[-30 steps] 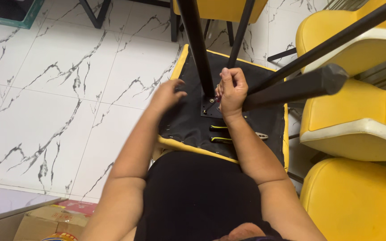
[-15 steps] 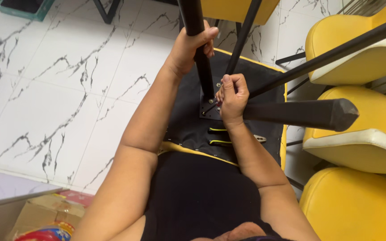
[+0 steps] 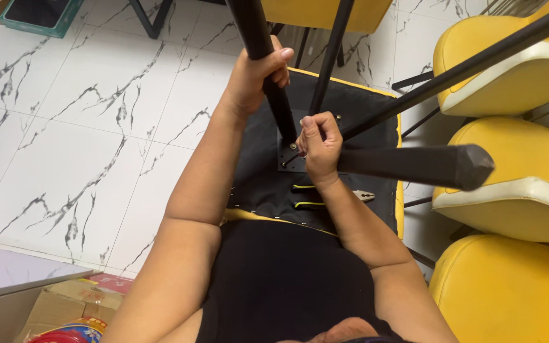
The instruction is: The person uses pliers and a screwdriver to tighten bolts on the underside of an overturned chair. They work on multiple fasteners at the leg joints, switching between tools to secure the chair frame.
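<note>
Head view: an upturned chair (image 3: 351,108), black underneath with a yellow edge, lies just under both hands. Left hand (image 3: 258,73) has its fingers wrapped around a black chair leg (image 3: 255,32). Right hand (image 3: 319,143) fingers pinch closed at the leg's base plate (image 3: 290,155); pliers (image 3: 325,197) lie just below them.

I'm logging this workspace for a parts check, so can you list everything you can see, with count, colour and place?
Upturned chair: one, black underside with yellow edging, lying across the person's lap.
Chair legs: four, black, rising from the underside toward the camera.
Mounting plate: one, black with small bolts, at the foot of the held leg.
Pliers: one, black and yellow handles, lying on the underside.
Yellow chairs: about four, along the right side, plus another at the top.
Floor: white marble-pattern tiles, left.
Cardboard box: one, brown, bottom left.
Green tray: one, top left.
Left hand: gripping an upright leg.
Right hand: fingers pinched at the mounting plate.
</note>
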